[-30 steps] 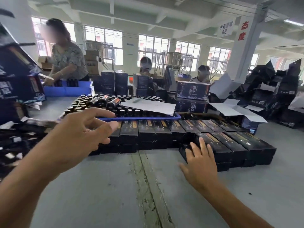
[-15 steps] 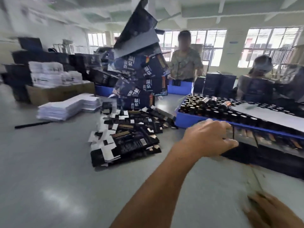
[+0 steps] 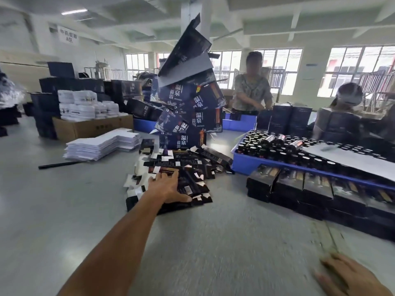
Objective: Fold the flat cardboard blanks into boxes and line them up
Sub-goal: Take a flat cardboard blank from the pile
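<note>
With left hand point(image 3: 165, 186) fingers point(image 3: 168, 175) spread on the blank pile point(image 3: 171, 178), we judge top blanks light, slippery, best pinched by an edge.

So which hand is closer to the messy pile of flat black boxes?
Left. The left hand lies right on the pile of flat blanks, fingers spread across the top sheets. The right hand is far off at the near right, over the grey table.

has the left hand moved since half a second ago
Yes: the left hand went from beside the blue tray leftward onto the pile of flat blanks.
</note>
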`<action>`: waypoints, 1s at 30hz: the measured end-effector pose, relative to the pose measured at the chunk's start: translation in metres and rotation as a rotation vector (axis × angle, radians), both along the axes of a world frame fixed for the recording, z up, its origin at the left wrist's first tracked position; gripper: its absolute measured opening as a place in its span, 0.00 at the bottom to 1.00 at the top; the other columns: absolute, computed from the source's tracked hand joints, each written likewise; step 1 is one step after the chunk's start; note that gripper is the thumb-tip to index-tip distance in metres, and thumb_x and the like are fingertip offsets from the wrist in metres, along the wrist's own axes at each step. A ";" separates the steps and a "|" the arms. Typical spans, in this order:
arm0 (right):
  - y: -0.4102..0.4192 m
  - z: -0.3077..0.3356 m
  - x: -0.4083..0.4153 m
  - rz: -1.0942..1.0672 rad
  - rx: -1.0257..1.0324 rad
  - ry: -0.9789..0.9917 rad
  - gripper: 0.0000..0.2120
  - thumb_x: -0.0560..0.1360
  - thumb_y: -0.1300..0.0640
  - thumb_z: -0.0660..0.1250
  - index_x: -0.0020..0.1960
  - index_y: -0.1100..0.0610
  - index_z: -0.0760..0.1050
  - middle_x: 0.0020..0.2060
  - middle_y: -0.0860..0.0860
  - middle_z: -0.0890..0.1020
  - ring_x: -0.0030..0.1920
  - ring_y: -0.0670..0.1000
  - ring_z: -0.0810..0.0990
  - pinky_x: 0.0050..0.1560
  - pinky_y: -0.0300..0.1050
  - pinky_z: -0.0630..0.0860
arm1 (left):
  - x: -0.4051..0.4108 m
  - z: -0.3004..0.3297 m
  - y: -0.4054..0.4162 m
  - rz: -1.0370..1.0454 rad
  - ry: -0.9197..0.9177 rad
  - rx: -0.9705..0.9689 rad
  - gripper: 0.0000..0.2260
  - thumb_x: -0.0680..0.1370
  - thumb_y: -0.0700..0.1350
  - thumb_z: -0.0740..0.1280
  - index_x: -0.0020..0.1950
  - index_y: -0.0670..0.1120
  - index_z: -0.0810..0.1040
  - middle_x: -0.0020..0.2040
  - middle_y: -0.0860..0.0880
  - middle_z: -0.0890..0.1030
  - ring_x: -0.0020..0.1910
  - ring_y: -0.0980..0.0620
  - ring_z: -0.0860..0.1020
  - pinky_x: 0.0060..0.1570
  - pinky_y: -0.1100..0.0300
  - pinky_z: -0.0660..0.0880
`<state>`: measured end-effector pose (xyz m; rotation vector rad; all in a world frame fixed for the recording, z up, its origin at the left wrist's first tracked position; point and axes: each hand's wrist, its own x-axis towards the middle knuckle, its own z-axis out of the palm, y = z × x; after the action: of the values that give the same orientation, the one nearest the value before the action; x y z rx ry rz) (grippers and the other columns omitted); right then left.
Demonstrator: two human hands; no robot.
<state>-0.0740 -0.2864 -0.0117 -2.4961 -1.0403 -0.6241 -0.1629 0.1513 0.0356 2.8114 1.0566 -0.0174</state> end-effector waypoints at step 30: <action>-0.038 0.038 -0.033 -0.049 0.917 0.910 0.05 0.77 0.60 0.72 0.53 0.56 0.79 0.44 0.54 0.87 0.44 0.54 0.87 0.41 0.46 0.83 | 0.008 -0.028 -0.267 -0.786 -0.701 0.205 0.32 0.69 0.67 0.67 0.67 0.49 0.71 0.63 0.49 0.79 0.62 0.46 0.77 0.63 0.50 0.72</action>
<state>-0.1071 -0.3244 0.0261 -1.6426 -0.2305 0.0828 -0.1548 -0.1162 0.0073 2.8147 -0.2102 0.9414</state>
